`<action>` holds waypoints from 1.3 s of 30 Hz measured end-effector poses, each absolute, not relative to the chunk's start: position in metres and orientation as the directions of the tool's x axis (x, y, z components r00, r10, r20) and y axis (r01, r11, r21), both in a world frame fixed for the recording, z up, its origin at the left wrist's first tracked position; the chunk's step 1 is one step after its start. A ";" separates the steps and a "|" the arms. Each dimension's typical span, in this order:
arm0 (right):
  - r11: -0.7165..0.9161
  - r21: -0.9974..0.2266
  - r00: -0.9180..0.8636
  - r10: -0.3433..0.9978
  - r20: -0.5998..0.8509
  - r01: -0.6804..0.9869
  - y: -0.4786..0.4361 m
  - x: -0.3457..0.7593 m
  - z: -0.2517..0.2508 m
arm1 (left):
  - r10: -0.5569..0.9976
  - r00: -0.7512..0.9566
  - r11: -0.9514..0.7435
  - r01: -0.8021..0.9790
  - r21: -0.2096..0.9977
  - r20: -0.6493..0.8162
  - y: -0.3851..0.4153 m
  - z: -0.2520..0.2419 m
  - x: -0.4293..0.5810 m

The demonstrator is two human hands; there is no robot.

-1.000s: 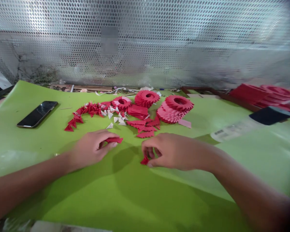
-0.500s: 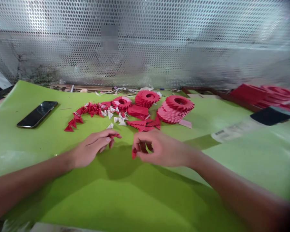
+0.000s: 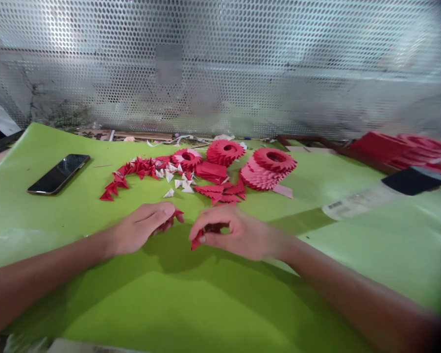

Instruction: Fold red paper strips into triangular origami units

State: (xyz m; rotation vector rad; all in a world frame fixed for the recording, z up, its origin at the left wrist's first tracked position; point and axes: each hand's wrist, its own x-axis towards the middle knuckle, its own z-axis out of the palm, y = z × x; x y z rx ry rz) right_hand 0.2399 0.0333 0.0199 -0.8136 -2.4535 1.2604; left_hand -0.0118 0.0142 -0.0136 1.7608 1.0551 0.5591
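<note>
Well, a left hand and a right hand, both bare, low over a lime-green plastic-covered worktop, close together but not touching. Left hand curled, thumb laid along the fingers, pinching a folded red paper triangle, its tip poking out beyond the fingertips. Right hand arched, thumb and fingers pressed together on a second folded red paper triangle, its point showing just under the fingertips, only a little above the sheet.

Directly ahead of both hands, a loose scatter of flat red paper triangles, then small white folded paper triangles and a curved chain of interlocked red paper triangles. Beside these, a neat pile of red paper slips and three toothed rings of folded red and pink paper, the rightmost on a stack. Far left, a black smartphone lying face up. Far right, a black-topped packet with a printed white label and stacked red paper pieces on a wooden-edged tray. Behind everything, a perforated metal sheet standing upright.
</note>
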 end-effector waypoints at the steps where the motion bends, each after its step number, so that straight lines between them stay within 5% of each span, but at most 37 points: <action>1: 0.455 -0.817 -0.812 0.584 -0.028 0.355 0.032 0.239 0.019 | 0.845 0.528 -0.164 0.407 0.899 -0.085 0.014 -0.013 -0.012; 13: 0.475 -0.791 -0.827 0.558 -0.068 0.385 0.021 0.237 0.022 | 0.854 0.517 -0.188 0.414 0.891 -0.059 0.016 -0.010 -0.009; 31: 0.315 -0.850 -0.668 0.742 -0.057 0.422 0.035 0.237 0.016 | 0.857 0.501 -0.125 0.425 0.896 -0.119 0.018 -0.014 -0.013; 39: 0.429 -0.860 -0.680 0.719 0.141 0.275 0.037 0.240 0.012 | 0.858 0.502 -0.085 0.350 0.933 -0.110 0.018 -0.011 -0.010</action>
